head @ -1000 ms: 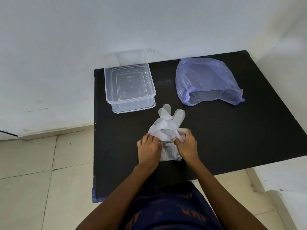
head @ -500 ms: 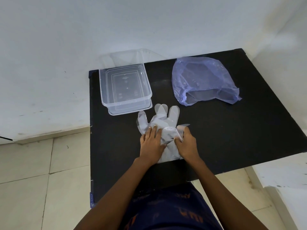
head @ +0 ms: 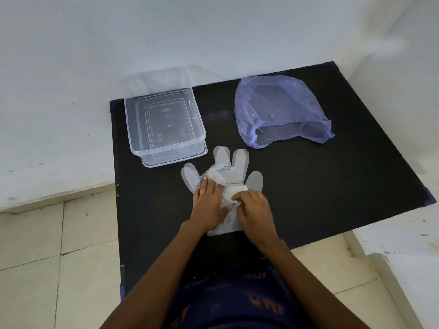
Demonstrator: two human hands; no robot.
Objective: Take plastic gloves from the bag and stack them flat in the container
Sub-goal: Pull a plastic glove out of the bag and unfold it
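Note:
A clear plastic glove (head: pixel 234 170) lies spread on the black table (head: pixel 332 186), its fingers fanned out toward the wall. My left hand (head: pixel 209 205) presses flat on the glove's left half, fingers together. My right hand (head: pixel 255 210) rests on the crumpled right part near the cuff, fingertips pinching the plastic. The clear rectangular container (head: pixel 164 124) stands at the table's back left, nothing visible inside it. The translucent purple bag (head: pixel 280 110) lies at the back right, its mouth open toward me.
A clear lid (head: pixel 171 78) leans against the white wall behind the container. The table's left edge (head: pixel 116 210) drops to a tiled floor. A white ledge stands at the right.
The glove went from a crumpled bundle to spread out, with more fingers showing on both sides. My left hand moved from the cuff up onto the glove and now lies flat.

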